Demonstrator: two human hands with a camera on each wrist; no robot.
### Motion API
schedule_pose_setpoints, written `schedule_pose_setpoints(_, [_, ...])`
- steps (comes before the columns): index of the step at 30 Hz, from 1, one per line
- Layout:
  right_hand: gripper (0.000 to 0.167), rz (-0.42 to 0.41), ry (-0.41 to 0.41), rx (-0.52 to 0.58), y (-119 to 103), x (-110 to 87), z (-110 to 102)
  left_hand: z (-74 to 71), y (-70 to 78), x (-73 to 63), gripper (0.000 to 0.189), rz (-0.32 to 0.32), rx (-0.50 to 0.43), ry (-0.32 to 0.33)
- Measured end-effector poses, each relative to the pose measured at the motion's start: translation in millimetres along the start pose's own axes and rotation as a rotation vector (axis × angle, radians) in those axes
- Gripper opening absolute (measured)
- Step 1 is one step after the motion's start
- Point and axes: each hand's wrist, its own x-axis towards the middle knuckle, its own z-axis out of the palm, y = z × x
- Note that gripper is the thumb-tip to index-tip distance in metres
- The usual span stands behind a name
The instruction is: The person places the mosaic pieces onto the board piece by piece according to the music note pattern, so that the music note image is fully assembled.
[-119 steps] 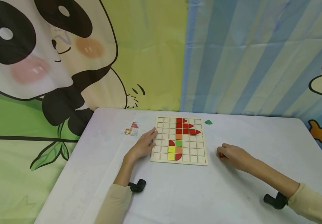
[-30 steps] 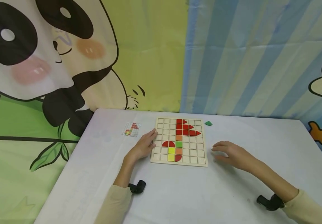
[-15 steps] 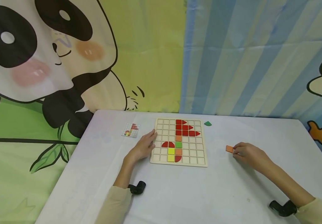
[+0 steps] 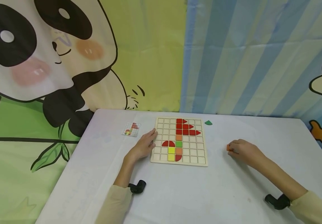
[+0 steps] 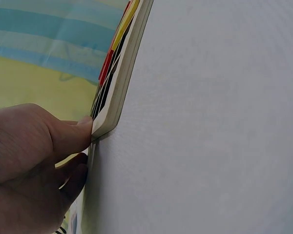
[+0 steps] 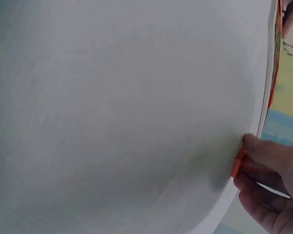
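Observation:
My left hand [image 4: 143, 145] rests along the left edge of a wooden grid board [image 4: 194, 161], fingers nearly straight. In the left wrist view its thumb [image 5: 73, 136] touches the board's edge near a corner. Red, yellow, orange and green pieces fill some of the squares, including two red quarter-rounds [image 4: 168, 143] side by side. To the right of the board, my right hand [image 4: 245, 151] pinches an orange square tile [image 6: 238, 163] between thumb and fingers. Its fingers cover most of the tile in the head view.
A small pattern card [image 4: 131, 129] with a coloured grid picture lies left of the board. A green fan-shaped piece [image 4: 208, 123] lies by the board's upper right corner. The white table [image 4: 194, 199] meets a printed curtain [image 4: 149, 62] behind.
A second red quarter-round now sits beside the first on the board. My right hand has gone right from the board and taken up the orange tile. My left hand stays put.

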Motion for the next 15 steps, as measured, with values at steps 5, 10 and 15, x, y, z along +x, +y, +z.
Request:
schedule_pose_setpoints(5, [0.015, -0.028, 0.042, 0.005, 2.3, 3.2, 1.9, 0.1, -0.7, 1.3, 0.059, 0.006, -0.002, 0.002])
schedule_pose_setpoints(10, [0.017, -0.086, 0.153, -0.010, 8.2, 1.9, 5.6, -0.3, -0.9, 1.7, 0.059, 0.008, -0.003, 0.001])
schedule_pose_setpoints(15, [0.016, -0.118, 0.273, -0.041, 0.0, 8.1, 7.0, -1.8, -1.2, 1.8, 0.060, 0.015, 0.006, -0.006])
